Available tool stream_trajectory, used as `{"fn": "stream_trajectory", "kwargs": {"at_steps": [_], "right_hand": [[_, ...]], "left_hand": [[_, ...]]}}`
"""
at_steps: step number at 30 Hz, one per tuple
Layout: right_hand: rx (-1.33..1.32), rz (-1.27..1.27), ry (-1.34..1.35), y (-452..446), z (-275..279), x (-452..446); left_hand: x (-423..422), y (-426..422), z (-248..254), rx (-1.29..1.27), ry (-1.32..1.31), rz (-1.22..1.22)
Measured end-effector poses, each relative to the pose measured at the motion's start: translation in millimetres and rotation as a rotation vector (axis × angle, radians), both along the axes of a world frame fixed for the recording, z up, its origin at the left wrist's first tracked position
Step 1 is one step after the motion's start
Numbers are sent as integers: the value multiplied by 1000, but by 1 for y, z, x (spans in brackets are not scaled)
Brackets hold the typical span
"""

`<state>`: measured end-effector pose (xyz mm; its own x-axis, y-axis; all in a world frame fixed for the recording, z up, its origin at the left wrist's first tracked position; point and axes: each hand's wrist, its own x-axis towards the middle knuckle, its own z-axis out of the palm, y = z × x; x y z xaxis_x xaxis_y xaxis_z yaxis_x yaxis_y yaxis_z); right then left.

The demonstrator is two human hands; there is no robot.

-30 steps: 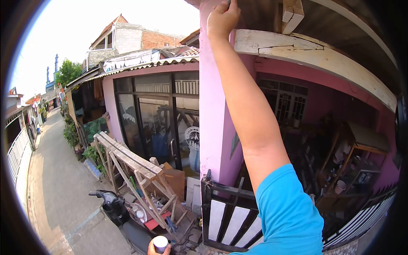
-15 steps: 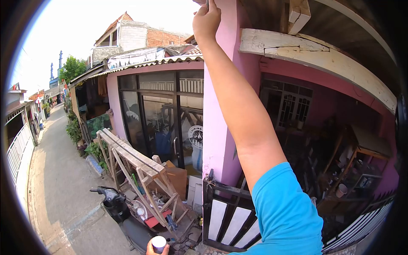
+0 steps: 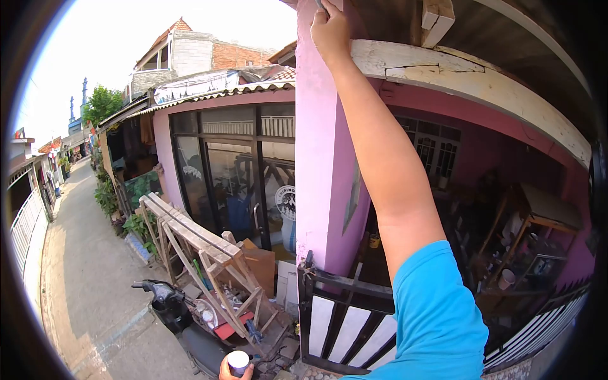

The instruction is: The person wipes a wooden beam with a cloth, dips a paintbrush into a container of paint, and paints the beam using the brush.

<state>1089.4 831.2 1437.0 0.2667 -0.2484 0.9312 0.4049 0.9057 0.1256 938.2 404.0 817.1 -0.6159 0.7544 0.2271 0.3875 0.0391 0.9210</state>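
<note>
The right hand (image 3: 330,33) was up at the top of the pink pillar (image 3: 313,158), its arm stretched out from a blue sleeve (image 3: 437,310). Its fingers were closed around a slim grey handle (image 3: 321,5), which ran out of view at the upper edge; what lay at its far end could not be told. Whether the hand touched the pillar was likewise unclear.

Low down, the left hand (image 3: 225,370) gripped a cup (image 3: 239,361), fingers and thumb wrapped on opposite sides. The cup stood roughly upright, its round top white; whether that was a lid or contents could not be told. Just beyond it sat a scooter (image 3: 196,345), partly hidden, and behind that a wooden trestle (image 3: 190,231) before a glass door (image 3: 231,183).

A black-and-white gate (image 3: 322,320) met the foot of the pillar, and a pale beam (image 3: 405,63) ran right from its upper part. At left, a lane (image 3: 82,266) led away.
</note>
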Motion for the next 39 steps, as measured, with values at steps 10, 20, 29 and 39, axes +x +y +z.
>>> {"fn": "stream_trajectory", "kwargs": {"at_steps": [10, 20, 29, 39], "right_hand": [[10, -42, 108, -17, 0, 81], [-75, 240, 162, -28, -26, 95], [34, 406, 313, -47, -17, 77], [145, -44, 270, -1, -3, 56]], "left_hand": [[0, 2, 5, -7, 14, -64], [1, 5, -5, 50, 38, -108], [6, -1, -11, 37, 65, -97], [15, -3, -5, 27, 27, -100]]}}
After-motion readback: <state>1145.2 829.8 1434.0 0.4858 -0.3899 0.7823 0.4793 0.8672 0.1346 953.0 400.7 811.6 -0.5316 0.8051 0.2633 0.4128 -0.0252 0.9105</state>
